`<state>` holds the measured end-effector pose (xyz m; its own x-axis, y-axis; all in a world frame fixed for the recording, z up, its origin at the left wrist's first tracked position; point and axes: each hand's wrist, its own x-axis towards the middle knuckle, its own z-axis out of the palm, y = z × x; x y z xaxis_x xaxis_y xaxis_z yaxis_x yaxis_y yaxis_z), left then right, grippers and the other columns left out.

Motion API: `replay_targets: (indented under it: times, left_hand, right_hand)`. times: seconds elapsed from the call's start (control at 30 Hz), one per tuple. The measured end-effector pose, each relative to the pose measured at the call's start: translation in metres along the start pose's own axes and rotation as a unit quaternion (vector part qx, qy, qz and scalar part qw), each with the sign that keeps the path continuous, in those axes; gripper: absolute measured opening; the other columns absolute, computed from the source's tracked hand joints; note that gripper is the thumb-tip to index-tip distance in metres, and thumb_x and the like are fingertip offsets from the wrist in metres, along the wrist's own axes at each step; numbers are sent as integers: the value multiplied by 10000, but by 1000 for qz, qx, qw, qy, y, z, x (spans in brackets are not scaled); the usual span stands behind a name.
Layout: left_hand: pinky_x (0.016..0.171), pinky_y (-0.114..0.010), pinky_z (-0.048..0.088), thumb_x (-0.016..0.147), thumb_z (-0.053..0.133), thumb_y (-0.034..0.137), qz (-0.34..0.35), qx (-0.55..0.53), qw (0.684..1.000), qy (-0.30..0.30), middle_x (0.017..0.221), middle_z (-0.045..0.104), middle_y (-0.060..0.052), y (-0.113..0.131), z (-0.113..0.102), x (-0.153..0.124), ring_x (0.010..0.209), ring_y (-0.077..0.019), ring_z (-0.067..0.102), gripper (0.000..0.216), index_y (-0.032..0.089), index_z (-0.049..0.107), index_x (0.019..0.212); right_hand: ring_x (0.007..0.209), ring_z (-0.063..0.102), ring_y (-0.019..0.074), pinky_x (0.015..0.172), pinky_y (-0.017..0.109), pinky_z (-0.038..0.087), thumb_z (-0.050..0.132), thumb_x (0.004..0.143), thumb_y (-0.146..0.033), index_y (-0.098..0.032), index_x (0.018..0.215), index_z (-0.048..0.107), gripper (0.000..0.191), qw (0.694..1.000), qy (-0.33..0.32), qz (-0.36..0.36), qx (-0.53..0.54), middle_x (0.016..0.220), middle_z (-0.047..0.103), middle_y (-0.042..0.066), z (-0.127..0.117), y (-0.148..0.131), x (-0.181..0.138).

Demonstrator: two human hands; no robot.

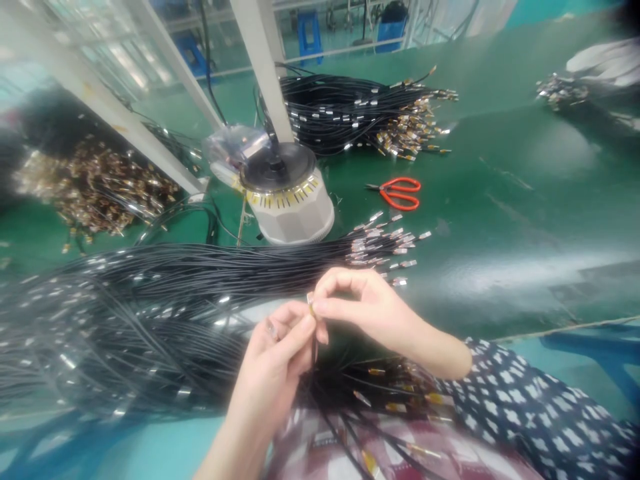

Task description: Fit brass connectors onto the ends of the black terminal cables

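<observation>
- The left hand and the right hand meet at the near edge of the green tabletop, fingertips pinched together on one thin black cable.
- The cable's small metal tip sits between the right thumb and forefinger; the left thumb and forefinger grip the cable just beside and below it. The cable itself drops straight down from the tip between the two hands.
- Both hands are closed in a fine pinch, neither released nor fully clenched.
- Under and to the left of the hands lies a broad sheaf of black cables, smooth, glossy and round in section, too many to count; their silvery sleeved ends fan out just beyond the right hand.
- More cable ends with gold-coloured ferrules lie on the person's lap, below the right forearm's spotted dark sleeve.
- One white, faceted, drum-shaped machine with a dark round top and a ring of yellow marks stands behind the sheaf.
- One pair of scissors with orange handles lies flat to the right of the machine, well apart from the hands.
- A second bundle of black cables with gold and silver ends lies at the far side; a heap of brassy connectors lies at the left.
- The tabletop is smooth, shiny green, reflecting light. White frame struts rise over it; blue stools stand on the floor behind.
</observation>
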<state>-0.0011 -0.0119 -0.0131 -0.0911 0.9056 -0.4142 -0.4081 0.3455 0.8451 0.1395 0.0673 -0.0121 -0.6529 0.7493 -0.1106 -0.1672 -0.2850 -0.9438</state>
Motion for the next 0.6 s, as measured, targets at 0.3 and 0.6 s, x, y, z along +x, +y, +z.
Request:
replay_targets:
  times: [0.3,0.6]
  left_hand:
    - [394,-171,166,660,834,281,11,11,1000,9,541,649,-33,6,-1,-2,375,-13,301,223,144,658,642]
    - [346,-196,162,548,890,376,-142,-62,959,-236,424,582,-52,2,-9,4,326,-72,404,280,153,722,553]
  right_hand:
    - [759,611,157,790,312,464,759,736,-248,-170,699,678,118,994,28,-33,-99,765,660,11,-2,-6,-6]
    - [817,615,128,829,286,501,796,695,-133,-183,731,749,77,975,-211,-63,17,861,610,5,-18,-6,2]
